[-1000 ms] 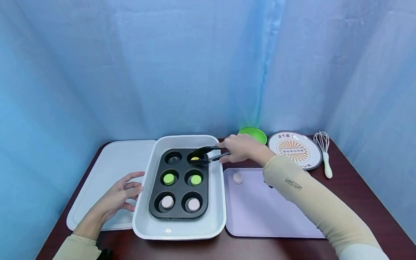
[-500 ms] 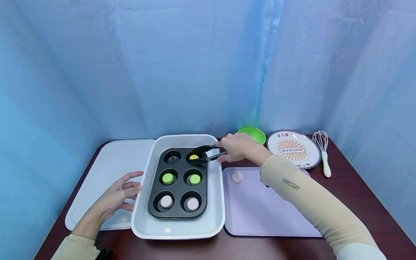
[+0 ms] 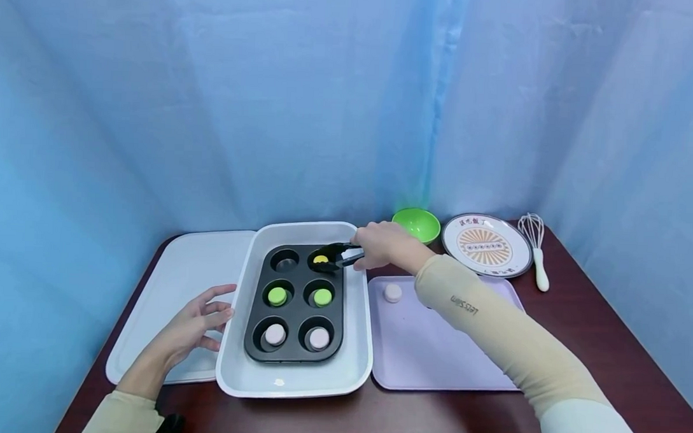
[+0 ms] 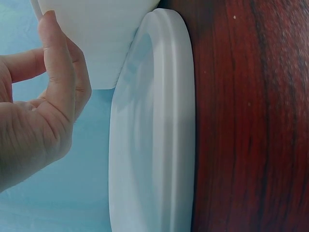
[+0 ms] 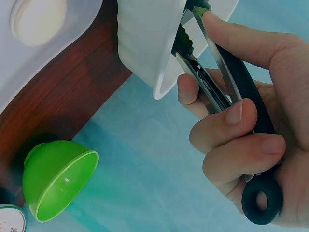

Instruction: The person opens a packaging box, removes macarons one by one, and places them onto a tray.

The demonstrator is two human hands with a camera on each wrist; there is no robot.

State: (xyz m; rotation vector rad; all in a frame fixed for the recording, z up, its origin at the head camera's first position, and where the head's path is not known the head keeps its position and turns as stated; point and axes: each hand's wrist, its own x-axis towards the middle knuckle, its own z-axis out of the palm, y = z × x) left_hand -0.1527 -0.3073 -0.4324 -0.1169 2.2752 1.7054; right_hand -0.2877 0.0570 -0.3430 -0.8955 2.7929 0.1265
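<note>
In the head view, my right hand (image 3: 384,246) grips black-and-silver tongs (image 5: 224,79). Their tips reach into the back right cup of a dark muffin tin (image 3: 296,278), on either side of a yellow macaron (image 3: 320,259); contact cannot be made out. Two green macarons (image 3: 277,296) lie in the middle cups and two pale pink ones (image 3: 275,334) in the front cups. The tin lies in a deep white tray (image 3: 295,381). At that tray's left wall is my left hand (image 3: 190,322), its fingertips touching or nearly touching the side, fingers loosely extended.
A pale macaron (image 3: 393,292) lies on a lilac tray (image 3: 433,347) at the right. Behind stand a green bowl (image 3: 417,224), a patterned plate (image 3: 485,245) and a whisk (image 3: 537,252). A flat white tray (image 3: 174,293) extends at the left. Blue curtains (image 3: 304,107) surround the table.
My right hand has shifted slightly left with the tongs, and more of the yellow macaron shows between their tips. The left hand stays at the tray's side. The head view has shifted a little.
</note>
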